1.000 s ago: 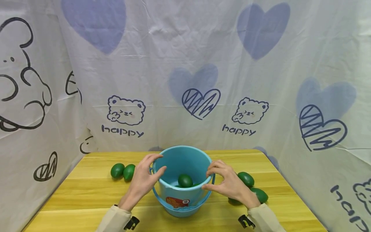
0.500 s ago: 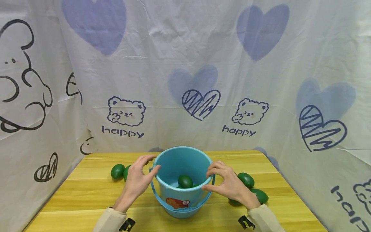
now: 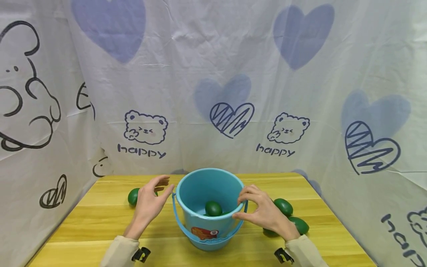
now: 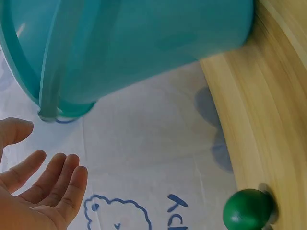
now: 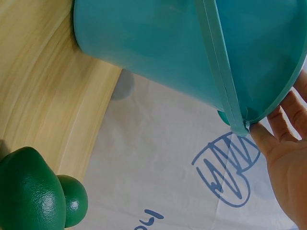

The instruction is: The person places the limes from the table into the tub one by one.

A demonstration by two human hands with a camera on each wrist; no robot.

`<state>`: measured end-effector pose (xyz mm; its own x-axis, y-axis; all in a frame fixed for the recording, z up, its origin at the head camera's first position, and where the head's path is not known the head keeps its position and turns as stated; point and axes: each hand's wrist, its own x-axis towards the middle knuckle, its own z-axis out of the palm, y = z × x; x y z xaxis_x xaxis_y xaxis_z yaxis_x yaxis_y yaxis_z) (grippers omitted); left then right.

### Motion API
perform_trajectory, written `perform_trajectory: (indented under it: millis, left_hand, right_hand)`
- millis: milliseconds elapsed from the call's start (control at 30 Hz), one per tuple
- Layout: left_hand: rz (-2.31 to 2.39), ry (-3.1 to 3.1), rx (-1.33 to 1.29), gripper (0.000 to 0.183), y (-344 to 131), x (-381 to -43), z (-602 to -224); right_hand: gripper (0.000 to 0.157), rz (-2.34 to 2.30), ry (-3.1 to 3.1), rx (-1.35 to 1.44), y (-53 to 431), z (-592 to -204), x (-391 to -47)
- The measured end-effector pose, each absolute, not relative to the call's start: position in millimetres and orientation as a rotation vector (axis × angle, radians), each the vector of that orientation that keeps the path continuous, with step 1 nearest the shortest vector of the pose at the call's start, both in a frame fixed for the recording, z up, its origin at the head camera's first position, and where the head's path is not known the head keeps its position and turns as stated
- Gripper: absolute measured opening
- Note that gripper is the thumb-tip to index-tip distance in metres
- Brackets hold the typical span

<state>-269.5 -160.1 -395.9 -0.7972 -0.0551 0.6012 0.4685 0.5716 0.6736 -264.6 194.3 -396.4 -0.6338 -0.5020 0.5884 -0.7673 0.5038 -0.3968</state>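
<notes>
Bucket (head view): the blue bucket stands upright mid-desk, a green fruit inside. More green peeks out underneath, can't count it.
Right hand (head view): the right hand has fingers and thumb hooked on the rim, no idea how tightly. Only one side's held, so a hard pull could probably tip or drag the bucket.
Left hand (head view): the left hand holds nothing, thumb and fingers wide apart just beside the rim. It covers part of the left fruit area, so a careless swing outward might send stuff rolling.
Right fruit (head view): the right fruit sits right by the forearm, so a dropped wrist could bump it.
Handle (left wrist view): the handle hangs near the left fingers, not touching. Imo a snagged finger jerks the whole bucket.
Grip (right wrist view): the fingertips touch the rim beside the handle joint; if that joint swivels, the hold could slip.
</notes>
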Motion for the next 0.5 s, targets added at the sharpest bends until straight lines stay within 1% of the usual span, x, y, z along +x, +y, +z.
perform_trajectory:
  millis: [200, 500]
  left_hand:
    - [-1.145, -2.262, -0.279, 0.033, -174, -278, -401]
    - [-1.147, -2.332, -0.173, 0.031, -196, -292, -413]
  right_hand:
    - [0.025, 0.902, -2.338, 1.063, 194, -397, -266]
    - [0.026, 0.905, -2.346, 1.058, 194, -397, -266]
